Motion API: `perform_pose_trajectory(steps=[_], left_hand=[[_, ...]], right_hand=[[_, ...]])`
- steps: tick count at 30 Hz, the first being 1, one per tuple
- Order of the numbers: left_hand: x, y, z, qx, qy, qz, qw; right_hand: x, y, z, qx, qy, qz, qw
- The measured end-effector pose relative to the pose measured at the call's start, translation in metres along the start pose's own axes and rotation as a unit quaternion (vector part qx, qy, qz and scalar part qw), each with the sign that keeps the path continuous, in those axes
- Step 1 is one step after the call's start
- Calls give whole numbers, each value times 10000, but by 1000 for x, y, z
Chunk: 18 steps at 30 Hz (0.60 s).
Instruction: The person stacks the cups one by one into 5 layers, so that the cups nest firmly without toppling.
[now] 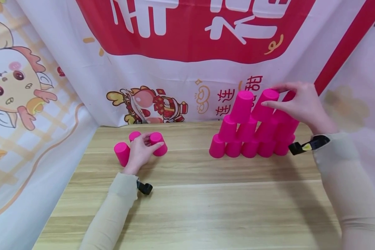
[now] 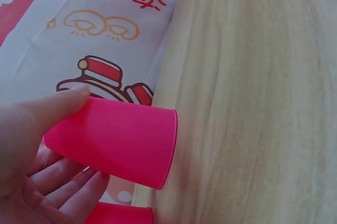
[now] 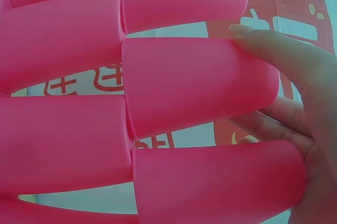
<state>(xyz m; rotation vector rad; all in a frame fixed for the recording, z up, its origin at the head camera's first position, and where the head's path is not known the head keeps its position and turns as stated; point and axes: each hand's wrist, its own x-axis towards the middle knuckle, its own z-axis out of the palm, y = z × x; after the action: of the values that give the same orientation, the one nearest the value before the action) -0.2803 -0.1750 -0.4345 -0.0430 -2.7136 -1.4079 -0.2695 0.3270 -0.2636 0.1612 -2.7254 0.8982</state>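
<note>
With thumb and fingers, my left hand (image 1: 141, 152) grips a pink cup (image 1: 159, 145) that is upside down at the left of the table. The left wrist view shows the thumb on one side of this cup (image 2: 118, 139) and fingers on the other. Two more pink cups (image 1: 122, 153) stand beside that hand, one partly hidden behind it. My right hand (image 1: 303, 106) holds an upside-down pink cup (image 1: 265, 107) in the third row of a cup pyramid. In the right wrist view, this cup (image 3: 195, 81) sits between two neighbouring cups, its rim on the row beneath.
The pyramid's lower rows (image 1: 249, 148) hold several upside-down pink cups near the table's back right. Behind the wooden table (image 1: 200, 208) hangs a printed white and red cloth (image 1: 187, 73). Another patterned cloth (image 1: 59, 146) covers the left side.
</note>
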Motion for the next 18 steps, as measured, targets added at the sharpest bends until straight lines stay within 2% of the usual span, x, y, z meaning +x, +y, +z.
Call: perform_pose_trajectory(steps=[6,8,10,13,15,18], left_hand=[[-3,1,-1,-350,-38,-133,9993],[-5,5,-1,-438,68,-42,9990],[-6,16,0,-690,244,224,9971],[-8,45,0,-1089,503,866,9890],[-8,71,0,-1425,544,1347,9791],[-10,114,2,-1663,545,2002,9640]], right_hand=[[-3,1,1,-33,4,-29,10000],[-3,1,1,-46,4,-34,10000],[-4,1,1,-53,1,-34,10000],[-4,1,0,-75,2,-66,10000],[-4,1,0,-85,-2,-77,9999],[-4,0,0,-80,-18,-67,9999]])
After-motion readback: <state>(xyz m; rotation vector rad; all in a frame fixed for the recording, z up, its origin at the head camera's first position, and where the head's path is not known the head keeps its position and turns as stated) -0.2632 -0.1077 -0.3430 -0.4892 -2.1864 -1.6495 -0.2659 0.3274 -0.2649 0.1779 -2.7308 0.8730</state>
